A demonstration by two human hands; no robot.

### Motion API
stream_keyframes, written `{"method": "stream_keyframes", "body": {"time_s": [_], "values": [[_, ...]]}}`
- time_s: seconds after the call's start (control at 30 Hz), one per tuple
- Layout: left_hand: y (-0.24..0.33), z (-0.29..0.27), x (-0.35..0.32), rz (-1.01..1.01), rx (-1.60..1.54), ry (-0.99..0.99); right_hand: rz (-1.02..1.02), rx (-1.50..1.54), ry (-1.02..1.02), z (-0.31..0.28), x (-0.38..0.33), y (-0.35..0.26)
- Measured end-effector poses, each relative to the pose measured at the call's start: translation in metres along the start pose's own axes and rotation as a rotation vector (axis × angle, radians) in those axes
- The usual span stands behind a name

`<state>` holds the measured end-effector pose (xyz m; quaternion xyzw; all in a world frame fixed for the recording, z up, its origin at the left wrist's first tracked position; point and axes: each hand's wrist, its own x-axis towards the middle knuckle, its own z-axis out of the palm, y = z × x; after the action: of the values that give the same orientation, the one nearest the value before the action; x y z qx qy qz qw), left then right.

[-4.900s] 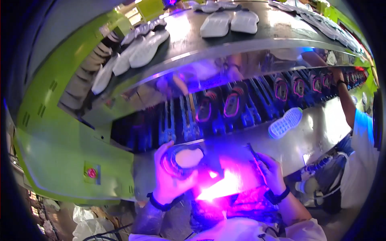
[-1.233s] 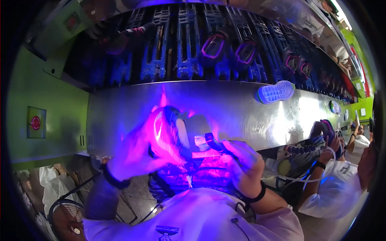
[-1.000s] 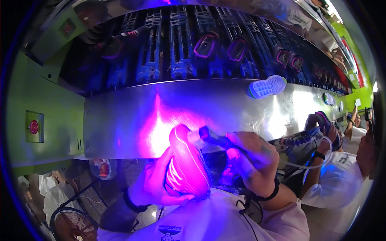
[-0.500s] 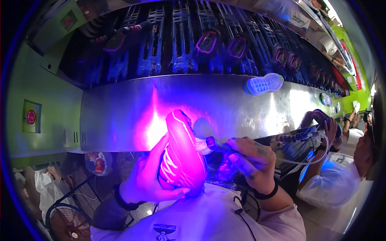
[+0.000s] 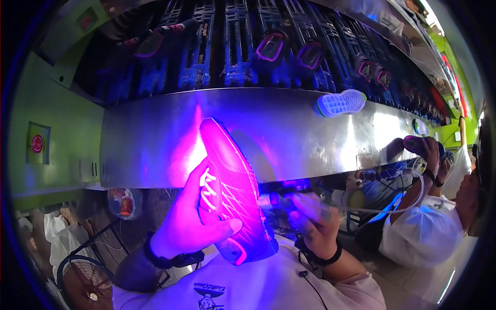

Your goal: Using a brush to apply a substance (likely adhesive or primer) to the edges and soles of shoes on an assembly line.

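My left hand [image 5: 188,222] is closed round a sneaker [image 5: 235,175], its thumb pressed on the side near the heel and its fingers by the pale laces. The shoe stands toe upward, tilted to the left, and glows pink and violet under the coloured light. My right hand [image 5: 318,225], smeared by motion, grips a brush [image 5: 273,200] with a dark handle. The brush's pale tip is at the right edge of the shoe, by the sole side. Whether the bristles touch the shoe I cannot tell, and the underside faces away.
A metal ledge [image 5: 305,150] runs across in front, with a pale loose sole [image 5: 342,103] on it. Beyond it, dark racks [image 5: 240,51] carry several shoes. At right, a co-worker [image 5: 423,230] holds a dark shoe [image 5: 421,146] near a clear hose [image 5: 413,201]. A fan [image 5: 85,279] stands lower left.
The sneaker has turned in my left hand, showing more of its laced side, and its toe has moved up and left. My right hand with the brush has shifted slightly left and down.
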<state>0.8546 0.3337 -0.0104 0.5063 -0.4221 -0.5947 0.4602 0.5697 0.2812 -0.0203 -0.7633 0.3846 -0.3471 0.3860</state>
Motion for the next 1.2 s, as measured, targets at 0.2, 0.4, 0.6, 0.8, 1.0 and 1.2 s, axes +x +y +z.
{"method": "stream_keyframes", "body": {"time_s": [0.2,0.4,0.6,0.8,1.0,1.2], "values": [[-0.008,-0.006,-0.012,0.024,0.068,-0.07,0.134,-0.041,-0.01,0.002,0.041,-0.022],[-0.001,-0.011,-0.005,-0.064,-0.062,0.096,0.168,0.094,-0.083,0.004,0.019,-0.011],[0.002,-0.029,0.001,-0.092,0.128,0.171,0.202,0.156,-0.116,0.007,0.015,-0.014],[0.013,-0.029,0.006,-0.126,-0.143,0.215,0.231,0.146,-0.144,0.007,0.014,-0.014],[0.004,-0.037,0.005,-0.094,-0.105,0.273,0.235,0.127,-0.179,0.006,0.014,-0.014],[0.004,-0.044,0.007,-0.106,-0.149,0.248,0.231,0.082,-0.207,0.006,0.017,-0.016]]}}
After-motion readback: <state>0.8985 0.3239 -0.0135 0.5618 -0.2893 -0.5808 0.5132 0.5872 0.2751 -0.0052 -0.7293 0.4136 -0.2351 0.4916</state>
